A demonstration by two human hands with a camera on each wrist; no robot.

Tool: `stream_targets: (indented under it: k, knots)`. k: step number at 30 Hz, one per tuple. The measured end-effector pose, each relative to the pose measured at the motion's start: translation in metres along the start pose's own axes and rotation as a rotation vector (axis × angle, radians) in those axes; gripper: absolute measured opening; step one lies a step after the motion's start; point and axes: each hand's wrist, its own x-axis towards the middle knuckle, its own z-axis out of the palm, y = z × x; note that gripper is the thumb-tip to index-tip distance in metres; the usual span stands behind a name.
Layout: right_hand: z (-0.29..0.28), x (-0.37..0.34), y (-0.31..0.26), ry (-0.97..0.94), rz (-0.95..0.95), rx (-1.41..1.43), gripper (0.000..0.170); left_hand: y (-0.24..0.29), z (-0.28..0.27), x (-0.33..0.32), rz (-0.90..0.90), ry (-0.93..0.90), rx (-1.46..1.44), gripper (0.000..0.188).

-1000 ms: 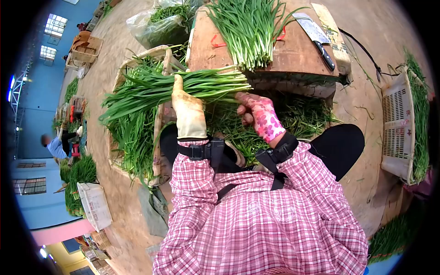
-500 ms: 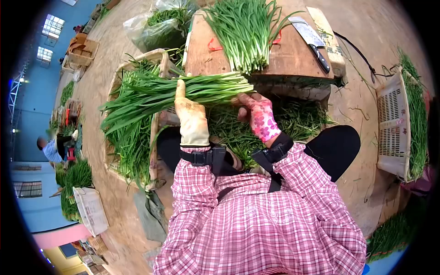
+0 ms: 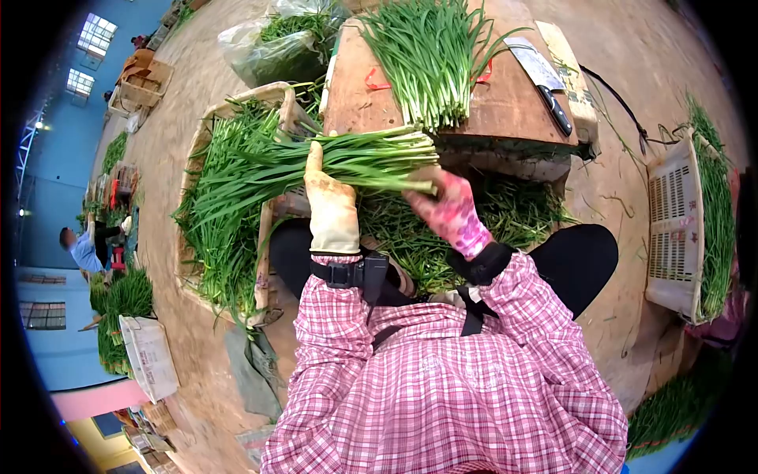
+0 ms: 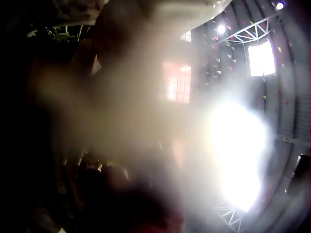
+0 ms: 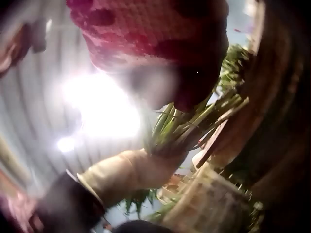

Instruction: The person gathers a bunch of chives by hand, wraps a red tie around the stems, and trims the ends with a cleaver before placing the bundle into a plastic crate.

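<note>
A brown floor (image 3: 632, 197) ran under the whole scene, with a blue wall (image 3: 55, 197) off to the left of the fingers and a person in a blue top (image 3: 85, 251) low against it. The left hand (image 3: 332, 209), in a stained cream glove, gripped a bunch of garlic chives (image 3: 316, 162) round its middle, the thumb laid over the top and the other fingers hidden beneath. The leaves fanned out left of those fingers over a crate of greens (image 3: 185, 257), and the pale stalk ends pointed right. There the right hand (image 3: 450, 207), in a pink floral glove, was blurred, its fingers bent at the stalk ends; whether they pinched a stalk could not be told. Just beyond the fingers stood a wooden desk (image 3: 505, 110) bearing a second bunch (image 3: 433, 71), with a red tie (image 3: 376, 80) beside it and a black-handled cleaver (image 3: 538, 67) to its right. A clear plastic bag (image 3: 260, 55) lay beyond the left fingers, loose greens (image 3: 395, 237) below both hands, and a slatted white crate (image 3: 673, 229) well apart to the right.
</note>
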Motion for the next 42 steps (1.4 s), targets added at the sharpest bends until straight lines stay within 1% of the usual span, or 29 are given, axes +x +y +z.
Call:
stream_targets:
  k: [1,3,5,6,8,9,10,11,13,17,18,20,21,22,23,25,26,27,29,30,31,32,33,35,36,37,39,40,42]
  knots:
    - [-0.002,-0.001,0.0,-0.034,-0.252,-0.186,0.023,0.007,0.009,0.001,-0.049,0.081,-0.015,0.052]
    - [-0.01,-0.004,-0.011,-0.256,-0.292,-0.457,0.03,0.01,0.004,0.004,-0.13,0.046,-0.299,0.048]
    - [-0.012,-0.008,-0.018,-0.337,-0.266,-0.577,0.034,0.01,-0.007,0.011,-0.181,-0.053,-0.458,0.047]
    - [-0.015,-0.006,-0.021,-0.384,-0.309,-0.609,0.035,0.011,-0.008,0.012,-0.207,-0.044,-0.502,0.047]
    - [-0.014,-0.01,-0.002,-0.265,-0.298,-0.412,0.034,0.009,-0.003,0.007,-0.111,0.048,-0.315,0.049]
    - [-0.014,-0.011,0.004,-0.205,-0.291,-0.315,0.034,0.019,0.008,0.004,-0.14,0.068,-0.362,0.05]
    - [-0.019,-0.009,-0.012,-0.218,0.115,-0.174,0.032,0.03,0.018,0.002,-0.168,0.09,-0.411,0.051]
    - [-0.012,-0.002,-0.024,-0.072,0.434,0.103,0.032,0.031,0.025,0.001,-0.155,0.131,-0.384,0.052]
    - [-0.013,0.018,-0.025,0.059,0.81,0.332,0.031,0.035,0.029,0.001,-0.242,0.072,-0.52,0.051]
    - [0.009,0.02,-0.01,0.138,0.755,0.353,0.024,0.036,0.041,-0.002,-0.221,0.123,-0.437,0.049]
    - [0.017,0.018,-0.006,0.157,0.685,0.489,0.019,0.034,0.042,-0.003,-0.212,0.12,-0.468,0.048]
    - [0.013,0.014,0.0,0.166,0.726,0.594,0.019,0.035,0.044,-0.009,-0.114,0.098,-0.459,0.049]
    - [0.009,0.018,-0.011,0.166,0.743,0.648,0.019,0.036,0.037,-0.003,-0.144,0.072,-0.423,0.049]
    - [0.0,0.026,-0.036,0.234,0.838,0.699,0.021,0.036,0.028,0.0,-0.07,-0.026,-0.469,0.048]
    - [-0.017,0.024,-0.047,0.105,0.722,0.513,0.019,0.028,0.011,0.006,-0.026,-0.019,-0.456,0.049]
    - [-0.057,0.016,-0.052,0.069,0.499,0.745,0.019,0.014,-0.027,0.028,-0.017,0.017,-0.327,0.057]
    - [-0.085,0.019,-0.047,-0.131,0.653,0.516,0.02,0.009,-0.047,0.043,-0.053,0.041,-0.212,0.062]
    - [-0.105,0.023,-0.042,-0.33,0.795,0.275,0.023,0.01,-0.049,0.045,-0.087,0.073,-0.255,0.059]
    - [-0.099,0.008,0.0,-0.66,0.311,-0.923,0.027,0.014,-0.051,0.05,-0.15,0.141,-0.345,0.052]
    - [-0.097,0.003,0.017,-0.42,-0.108,-1.286,0.041,0.035,-0.034,0.04,-0.19,0.113,-0.472,0.049]
    - [-0.085,0.014,0.004,-0.33,0.183,-0.91,0.046,0.046,-0.022,0.037,-0.229,0.08,-0.605,0.047]
    - [-0.074,0.024,-0.013,-0.208,0.385,-0.583,0.047,0.021,-0.039,0.042,-0.147,0.12,-0.4,0.046]
    - [-0.057,0.031,-0.03,-0.082,0.581,-0.245,0.048,0.023,-0.03,0.036,-0.169,0.13,-0.448,0.046]
    - [-0.025,0.034,-0.025,-0.017,0.339,-0.361,0.046,0.033,-0.002,0.028,-0.208,0.132,-0.544,0.046]
    - [-0.012,0.035,-0.002,-0.049,0.199,-0.489,0.047,0.028,-0.004,0.032,-0.223,0.119,-0.573,0.046]
    - [-0.007,0.034,0.007,-0.05,0.325,-0.224,0.043,0.041,0.02,0.023,-0.201,0.188,-0.48,0.047]
    - [-0.003,0.033,0.018,0.036,0.527,0.267,0.036,0.042,0.025,0.008,-0.092,0.141,-0.381,0.038]
    - [-0.008,0.03,0.018,0.0,0.481,0.082,0.033,0.046,0.022,0.012,-0.174,0.109,-0.504,0.037]
    - [-0.009,0.023,0.014,0.074,0.593,0.206,0.032,0.043,0.02,0.012,-0.181,0.114,-0.517,0.043]
